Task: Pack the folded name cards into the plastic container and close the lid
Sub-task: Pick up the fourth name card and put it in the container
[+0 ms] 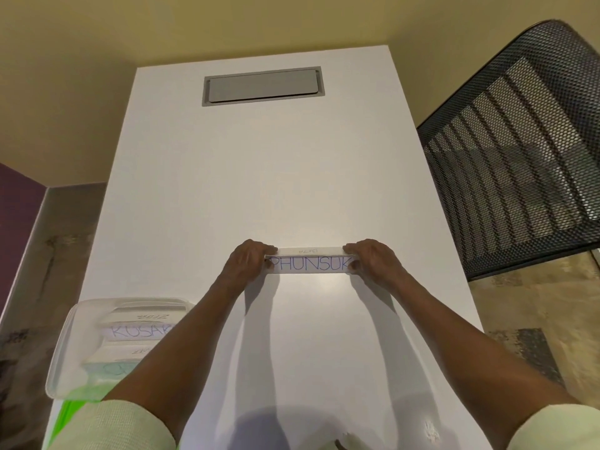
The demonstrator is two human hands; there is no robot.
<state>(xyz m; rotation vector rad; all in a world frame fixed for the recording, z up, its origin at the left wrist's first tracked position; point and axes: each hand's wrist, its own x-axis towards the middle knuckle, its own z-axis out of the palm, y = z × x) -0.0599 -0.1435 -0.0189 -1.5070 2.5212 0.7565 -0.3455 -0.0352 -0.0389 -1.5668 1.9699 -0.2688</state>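
A folded white name card [311, 264] lettered "PHUNSUK" in blue stands on the white table [276, 177] in the middle. My left hand [248, 261] pinches its left end and my right hand [373, 261] pinches its right end. A clear plastic container [69, 345] sits at the table's near-left edge, partly behind my left forearm. Inside it lie several folded name cards; one [136, 331] reads "KUSAK". A green lid [65, 414] shows under the container's near edge.
A grey recessed hatch [262, 86] is set into the far end of the table. A black mesh chair back [519, 151] stands to the right of the table. Patterned floor lies on both sides.
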